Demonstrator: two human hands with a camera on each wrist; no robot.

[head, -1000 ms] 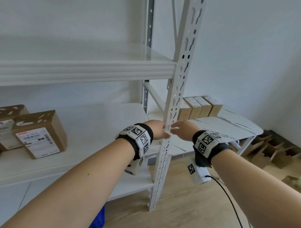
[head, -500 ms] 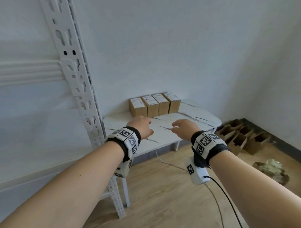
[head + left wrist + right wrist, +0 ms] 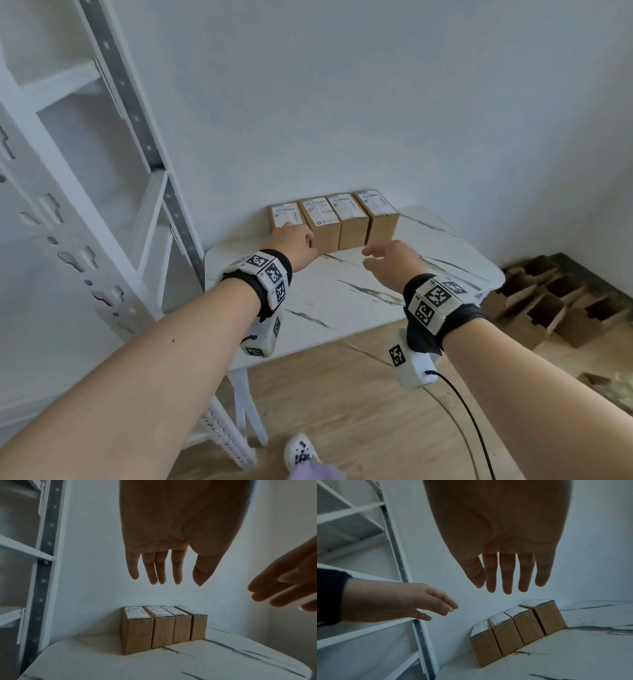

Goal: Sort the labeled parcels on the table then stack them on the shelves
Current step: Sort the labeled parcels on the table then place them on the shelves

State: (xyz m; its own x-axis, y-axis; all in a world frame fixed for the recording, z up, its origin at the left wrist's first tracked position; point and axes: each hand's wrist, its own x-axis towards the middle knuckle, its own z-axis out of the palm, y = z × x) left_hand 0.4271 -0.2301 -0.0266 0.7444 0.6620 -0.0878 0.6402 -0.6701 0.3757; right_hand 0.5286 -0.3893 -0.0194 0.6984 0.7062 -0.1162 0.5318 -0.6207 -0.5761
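Several brown cardboard parcels (image 3: 334,219) with white labels on top stand in a row against the wall at the back of the white marble-patterned table (image 3: 342,298). The same row of parcels (image 3: 163,626) shows in the left wrist view and again (image 3: 517,630) in the right wrist view. My left hand (image 3: 294,243) hovers in front of the leftmost parcel with straight, spread fingers (image 3: 154,570), holding nothing. My right hand (image 3: 390,260) floats over the table before the rightmost parcel, its fingers (image 3: 506,574) extended and empty. Neither hand touches a parcel.
A white metal shelf rack (image 3: 102,192) stands to the left of the table, its perforated post (image 3: 61,246) close to my left arm. Empty brown cartons (image 3: 561,301) lie on the wooden floor at the right. A black cable (image 3: 469,421) hangs from my right wrist.
The view has swung right from the shelf, where two labelled parcels sit, to the table. Both hands have left the rack post and moved forward toward the parcel row.
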